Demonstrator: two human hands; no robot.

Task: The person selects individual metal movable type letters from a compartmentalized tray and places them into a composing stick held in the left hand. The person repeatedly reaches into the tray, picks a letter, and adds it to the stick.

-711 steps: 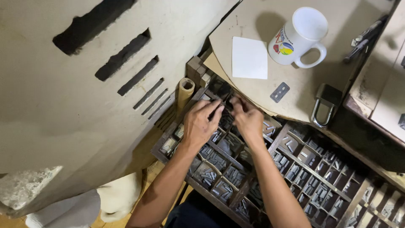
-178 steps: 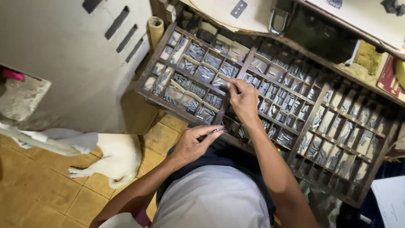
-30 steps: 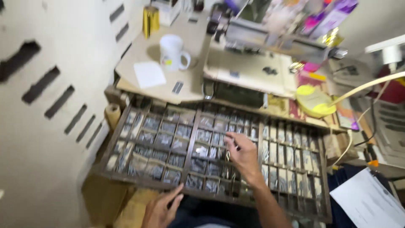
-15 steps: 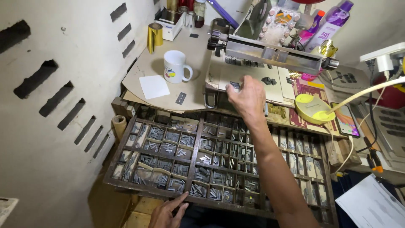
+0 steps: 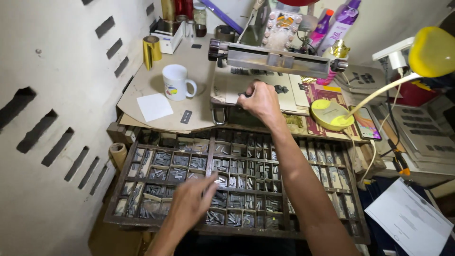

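Observation:
A wooden type case [image 5: 163, 144] with many small compartments of grey metal type pieces lies pulled out below the desk. My left hand [image 5: 192, 201] hovers over its front middle compartments, blurred, fingers pointing toward the type. My right hand [image 5: 260, 100] reaches up onto the desk, its fingers closed on something small and dark at a flat board, just in front of a metal bar machine [image 5: 277, 59]. What it pinches is too small to name.
A white mug [image 5: 175, 81], a white paper square [image 5: 154, 107] and a gold foil roll [image 5: 151, 50] sit on the cardboard desk top at the left. A yellow lamp [image 5: 431, 50], a phone [image 5: 367, 123], bottles and papers crowd the right. A slotted wall stands at the left.
My right hand rose from the type case to the desk board by the bar machine. My left hand came up over the case's front compartments. The view tilted upward.

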